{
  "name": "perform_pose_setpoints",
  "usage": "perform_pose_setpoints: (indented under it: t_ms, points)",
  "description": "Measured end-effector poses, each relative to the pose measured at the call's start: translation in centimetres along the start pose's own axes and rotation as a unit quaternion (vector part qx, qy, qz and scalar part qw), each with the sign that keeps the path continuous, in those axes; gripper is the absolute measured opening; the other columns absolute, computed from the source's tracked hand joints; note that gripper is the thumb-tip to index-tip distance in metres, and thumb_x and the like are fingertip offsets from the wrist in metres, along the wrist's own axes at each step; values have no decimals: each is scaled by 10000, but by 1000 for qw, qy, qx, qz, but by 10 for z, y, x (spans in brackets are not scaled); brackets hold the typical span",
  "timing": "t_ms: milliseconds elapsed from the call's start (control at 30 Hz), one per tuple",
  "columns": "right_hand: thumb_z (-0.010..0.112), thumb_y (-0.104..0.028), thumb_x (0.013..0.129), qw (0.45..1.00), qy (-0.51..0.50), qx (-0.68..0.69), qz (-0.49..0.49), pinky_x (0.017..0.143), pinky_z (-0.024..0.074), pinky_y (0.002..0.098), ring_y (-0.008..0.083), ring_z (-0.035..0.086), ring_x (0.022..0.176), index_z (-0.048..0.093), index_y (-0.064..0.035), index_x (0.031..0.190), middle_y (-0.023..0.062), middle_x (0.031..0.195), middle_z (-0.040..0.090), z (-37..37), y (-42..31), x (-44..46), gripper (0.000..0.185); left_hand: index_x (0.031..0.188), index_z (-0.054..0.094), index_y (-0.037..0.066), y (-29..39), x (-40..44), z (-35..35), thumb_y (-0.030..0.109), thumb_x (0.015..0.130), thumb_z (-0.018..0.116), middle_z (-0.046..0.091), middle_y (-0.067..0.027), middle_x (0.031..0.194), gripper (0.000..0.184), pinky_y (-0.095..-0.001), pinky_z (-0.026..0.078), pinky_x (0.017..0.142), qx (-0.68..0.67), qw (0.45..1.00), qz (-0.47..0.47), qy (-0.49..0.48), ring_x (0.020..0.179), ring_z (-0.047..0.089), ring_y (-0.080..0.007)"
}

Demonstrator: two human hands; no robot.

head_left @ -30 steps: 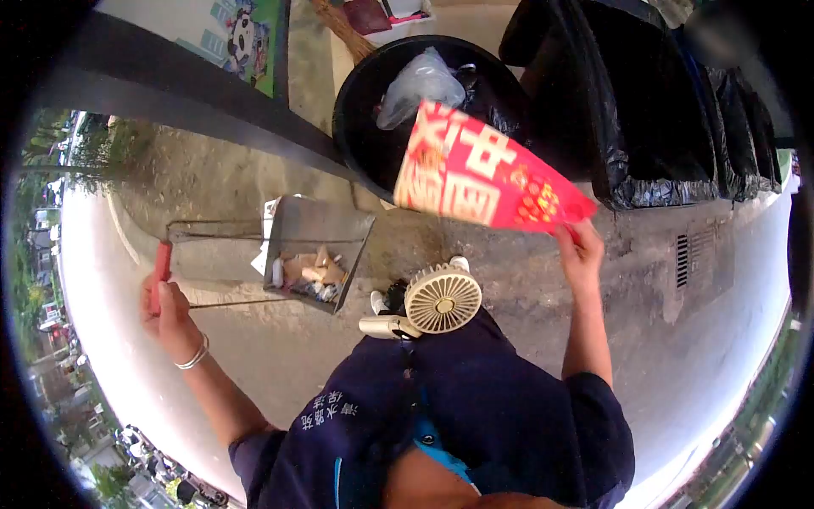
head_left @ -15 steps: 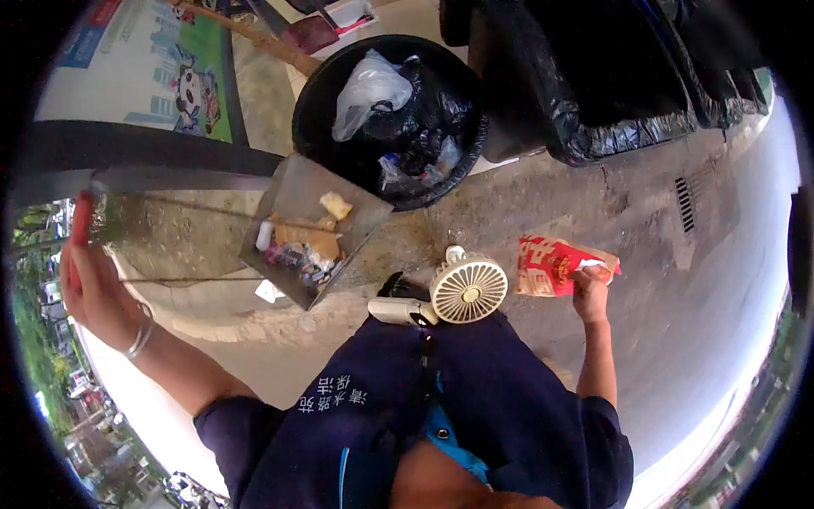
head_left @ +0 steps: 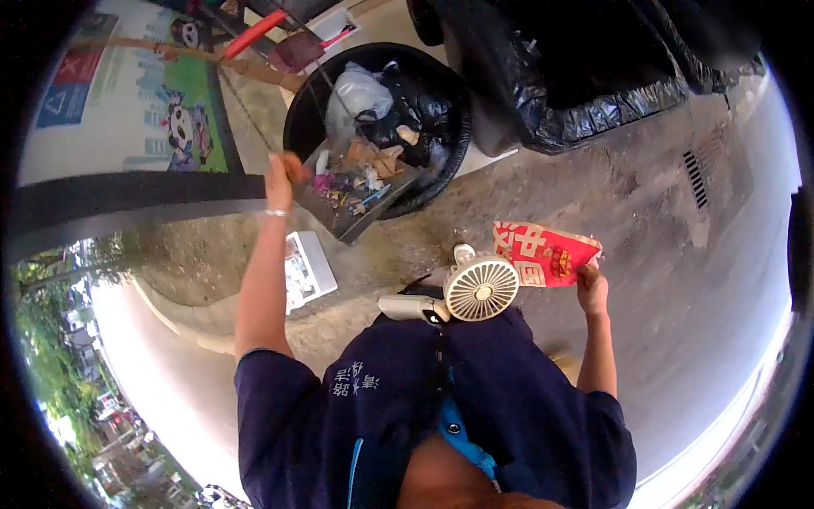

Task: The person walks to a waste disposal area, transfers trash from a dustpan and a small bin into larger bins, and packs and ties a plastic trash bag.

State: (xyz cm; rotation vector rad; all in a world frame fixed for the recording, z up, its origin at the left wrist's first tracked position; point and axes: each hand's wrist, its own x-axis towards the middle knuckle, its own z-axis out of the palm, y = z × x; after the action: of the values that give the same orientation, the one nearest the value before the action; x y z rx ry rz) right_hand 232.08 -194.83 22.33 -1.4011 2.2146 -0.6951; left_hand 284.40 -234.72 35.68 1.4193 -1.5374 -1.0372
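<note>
My left hand [head_left: 280, 182] is closed at the back of the metal dustpan [head_left: 343, 222], by its wire frame; its fingertips are blurred. The dustpan is tilted over the near edge of the round black bin [head_left: 462, 140], with paper scraps and small litter [head_left: 365, 174] in it. Its red handle [head_left: 254, 34] points up and away from my hand. A white plastic bag [head_left: 359, 95] and black bags lie inside the bin. On the right, my right hand [head_left: 592, 293] pinches the edge of a flat red paper bag [head_left: 555, 257] with pale lettering.
Large bins with black liners [head_left: 610, 106] stand at the upper right. A white box [head_left: 311, 270] lies on the ground below the dustpan. A signboard [head_left: 136, 93] is at the upper left, a drain grate [head_left: 695, 180] at the right. A small fan [head_left: 482, 290] hangs at my waist.
My left hand has moved from the red handle to the back of the dustpan, which has gone up and right over the bin and tipped. The white box has come into fuller view.
</note>
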Motion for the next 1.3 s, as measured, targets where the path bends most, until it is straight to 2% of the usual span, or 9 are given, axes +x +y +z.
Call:
perform_pose_setpoints:
  t_ms: [333,567,667,767,833,1000,1033,1133,1300]
  points:
    - [555,-17,724,1000,-1,-8,26,651,471,369,332,592,766,611,-90,840,129,821,605,16,-8,-5,148,579,496,-21,55,104,82,516,896,384,477,-109,532,634,-413,375,593,370,926,66,27,528,458,-283]
    - [566,-33,745,998,15,-9,59,668,458,374,318,571,744,605,-69,797,115,742,571,4,7,-11,74,730,600,-50,143,127,68,467,901,406,563,-248,670,578,-463,412,691,174,980,-94,29,690,556,-399]
    - [574,-33,742,997,36,-24,58,663,459,378,315,571,746,606,-71,801,117,749,570,6,8,-7,77,805,589,-94,78,100,70,494,897,376,583,-296,760,632,-478,410,714,386,913,117,62,766,562,-435]
    - [585,-43,734,998,27,-56,31,659,461,383,318,577,754,609,-76,801,120,762,573,9,6,-6,78,828,582,-122,20,68,48,532,898,310,570,-343,825,712,-506,386,726,355,932,-75,-6,820,557,-459]
    - [588,-52,726,999,14,-27,42,659,460,385,324,576,762,610,-77,802,123,771,575,11,8,1,83,855,580,-114,25,70,46,521,907,286,579,-330,851,702,-502,381,734,300,938,-167,43,835,557,-458]
    - [576,-65,744,998,41,-18,-45,619,461,395,332,582,730,602,-83,799,124,780,583,10,9,35,64,640,485,18,58,60,-11,422,947,331,355,-108,485,530,-441,367,533,411,891,184,64,481,459,-290]
    - [576,-65,746,999,22,-26,-36,611,460,394,332,582,725,602,-82,802,125,779,585,10,5,38,65,599,448,24,92,41,-10,413,951,328,345,-102,468,538,-431,367,515,280,959,-19,36,457,449,-277]
    - [575,-71,752,1000,6,-10,-19,602,459,394,333,582,717,598,-78,807,128,779,585,19,1,36,61,674,560,-40,3,22,-5,485,927,330,527,-178,577,627,-396,395,591,411,905,64,90,554,506,-252]
    - [564,-51,761,997,-25,34,-62,654,443,372,354,554,742,572,-34,761,165,764,570,26,42,52,19,575,469,38,5,-65,17,407,924,415,471,-79,492,511,-355,377,445,119,982,-96,108,465,498,-202]
